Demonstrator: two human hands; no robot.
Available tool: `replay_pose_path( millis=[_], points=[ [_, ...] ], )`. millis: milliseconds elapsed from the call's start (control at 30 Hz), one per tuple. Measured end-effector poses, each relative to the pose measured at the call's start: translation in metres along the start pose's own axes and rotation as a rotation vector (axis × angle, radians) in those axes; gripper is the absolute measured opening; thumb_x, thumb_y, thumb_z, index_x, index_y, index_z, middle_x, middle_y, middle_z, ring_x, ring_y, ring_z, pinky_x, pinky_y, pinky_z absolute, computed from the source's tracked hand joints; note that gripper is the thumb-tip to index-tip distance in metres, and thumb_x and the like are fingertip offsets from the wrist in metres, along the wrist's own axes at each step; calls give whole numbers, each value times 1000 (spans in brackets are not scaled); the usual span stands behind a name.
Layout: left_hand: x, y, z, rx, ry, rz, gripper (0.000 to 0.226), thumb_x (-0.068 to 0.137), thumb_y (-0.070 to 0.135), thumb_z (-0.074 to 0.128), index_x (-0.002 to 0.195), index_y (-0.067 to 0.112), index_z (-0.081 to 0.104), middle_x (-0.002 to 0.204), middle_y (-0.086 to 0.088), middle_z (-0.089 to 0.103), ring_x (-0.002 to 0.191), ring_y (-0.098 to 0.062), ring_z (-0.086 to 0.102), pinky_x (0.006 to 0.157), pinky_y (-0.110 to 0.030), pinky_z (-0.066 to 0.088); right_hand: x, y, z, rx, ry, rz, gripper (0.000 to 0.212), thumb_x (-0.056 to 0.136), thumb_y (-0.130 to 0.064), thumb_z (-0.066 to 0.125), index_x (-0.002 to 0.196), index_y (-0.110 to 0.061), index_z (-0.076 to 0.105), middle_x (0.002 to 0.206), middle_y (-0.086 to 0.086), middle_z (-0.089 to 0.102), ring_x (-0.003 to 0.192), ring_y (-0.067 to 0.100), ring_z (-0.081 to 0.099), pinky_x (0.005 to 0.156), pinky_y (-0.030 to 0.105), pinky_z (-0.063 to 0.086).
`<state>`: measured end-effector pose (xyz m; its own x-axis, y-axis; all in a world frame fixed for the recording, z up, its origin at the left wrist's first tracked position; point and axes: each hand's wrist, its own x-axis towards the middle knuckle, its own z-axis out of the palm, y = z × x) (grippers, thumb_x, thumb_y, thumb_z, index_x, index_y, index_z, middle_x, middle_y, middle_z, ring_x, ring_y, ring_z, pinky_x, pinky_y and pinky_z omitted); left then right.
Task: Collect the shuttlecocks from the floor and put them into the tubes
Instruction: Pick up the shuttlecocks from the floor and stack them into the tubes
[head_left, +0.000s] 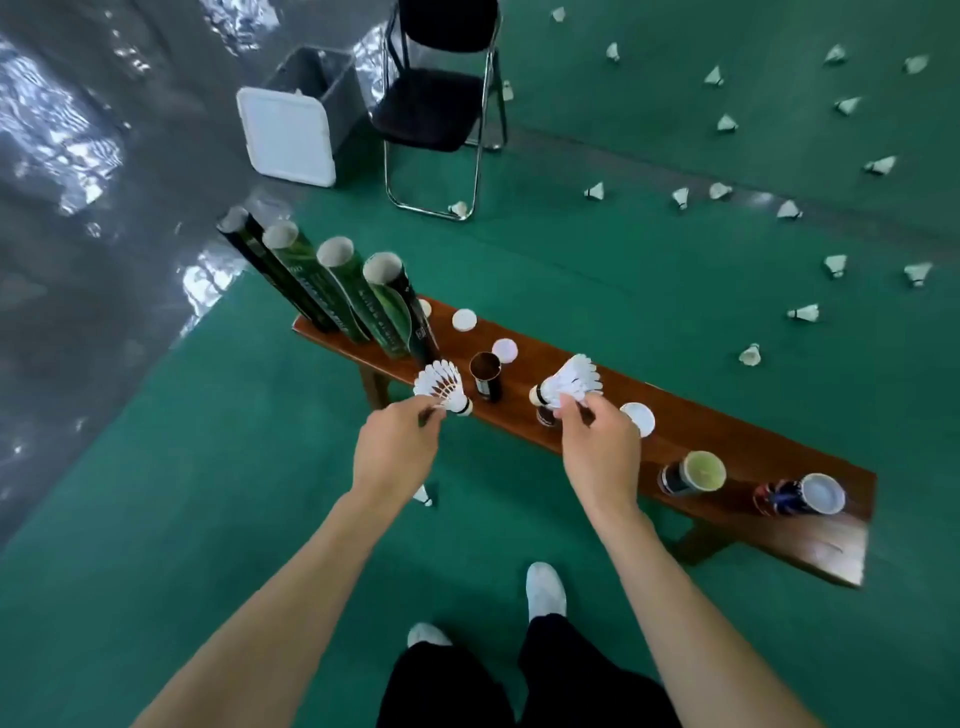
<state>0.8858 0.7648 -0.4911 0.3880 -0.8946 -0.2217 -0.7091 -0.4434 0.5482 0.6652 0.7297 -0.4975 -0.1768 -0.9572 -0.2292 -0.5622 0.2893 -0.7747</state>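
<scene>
Our left hand (397, 441) pinches a feathered shuttlecock (444, 391) by its skirt, cork toward three o'clock; our right hand (597, 447) pinches another shuttlecock (571, 382), cork at nine o'clock over a short tube (546, 413). We judge this the loading step: next, turn a cork down into the open tube (486, 382) between our hands on the bench (753, 441). Many shuttlecocks (802, 313) remain at two o'clock.
</scene>
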Motion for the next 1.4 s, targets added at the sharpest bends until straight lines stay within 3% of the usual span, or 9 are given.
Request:
replay_pose_path(
  millis=[167,333,567,700,867,1133,1233,1300,1400],
  points=[
    [67,-22,59,-28,-138,-46,25,100,28,57,122,32,68,97,10,75,59,-16,66,59,-34,59,33,23,28,-20,-12,93,27,105,-33,53,94,-19,73,60,-4,57,49,10,45,51,28,30],
    [126,-32,105,-90,-313,-129,45,97,12,50,140,22,58,131,3,66,99,-26,69,82,-38,60,42,34,46,-56,14,165,28,104,-34,54,100,-17,75,66,-11,65,53,15,57,48,35,40],
    [189,-34,149,-102,-370,-141,50,94,11,52,143,20,56,130,-1,67,110,-27,66,93,-41,57,38,41,58,-47,46,262,31,103,-40,55,78,-31,70,71,-18,69,57,15,64,55,36,49],
    [181,-37,160,-43,-486,-132,62,92,13,47,152,30,44,101,4,66,92,-27,63,81,-37,57,43,37,62,-39,64,279,25,104,-38,55,84,-31,68,81,-20,73,68,13,68,65,38,54],
    [170,-56,162,-18,-512,-20,73,91,18,53,159,29,28,140,0,61,106,-29,65,89,-43,57,60,24,84,-61,17,226,21,104,-29,54,101,-23,74,72,-7,68,71,23,69,67,42,54],
    [168,-71,168,-120,-429,-81,43,95,24,51,137,26,56,104,7,65,98,-26,66,80,-35,56,92,33,125,-211,-78,37,23,104,-28,54,100,-17,74,81,-2,70,70,20,61,64,40,49],
    [162,-97,149,-38,-444,-54,33,96,23,51,126,23,64,117,0,70,106,-27,65,91,-36,54,118,30,162,-246,-171,-75,25,106,-26,54,88,-15,68,73,-5,59,69,18,52,60,39,39],
    [157,-119,136,-10,-481,-75,32,97,23,52,126,23,66,124,2,69,106,-24,66,95,-34,52,135,32,188,-261,-209,-116,25,107,-27,54,106,-12,74,89,1,66,81,19,59,66,39,46],
    [151,-150,118,-47,-457,-132,26,97,24,54,119,26,68,113,10,69,86,-15,64,78,-26,49,155,39,220,-351,-221,-169,27,107,-29,54,121,-17,72,106,3,69,92,20,64,65,33,44]
  ],
)
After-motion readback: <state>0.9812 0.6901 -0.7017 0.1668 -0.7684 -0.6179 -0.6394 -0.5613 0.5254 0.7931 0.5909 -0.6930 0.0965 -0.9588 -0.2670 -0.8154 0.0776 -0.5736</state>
